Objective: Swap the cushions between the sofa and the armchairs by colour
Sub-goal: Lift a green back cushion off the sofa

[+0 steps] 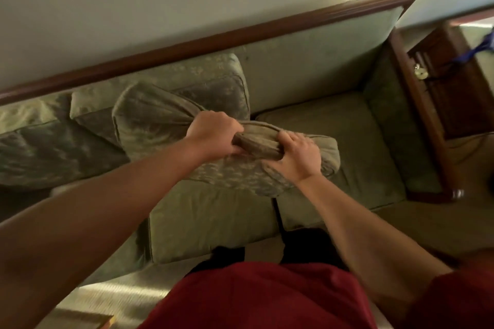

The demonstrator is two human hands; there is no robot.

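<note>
A green patterned cushion [149, 120] is held over the seat of the green sofa [334, 128]. My left hand [213, 133] grips its bunched upper edge from the left. My right hand [296, 157] grips the same folded edge from the right, close beside the left hand. The cushion sags in the middle between the two grips. Two more green patterned back cushions [187, 75] lean against the sofa's back at the left.
The sofa has a dark wooden top rail [240, 32] against a pale wall. A dark wooden side table [451, 83] stands beyond the sofa's right arm, with a small round object on it. Pale carpet [120, 294] lies in front of the sofa.
</note>
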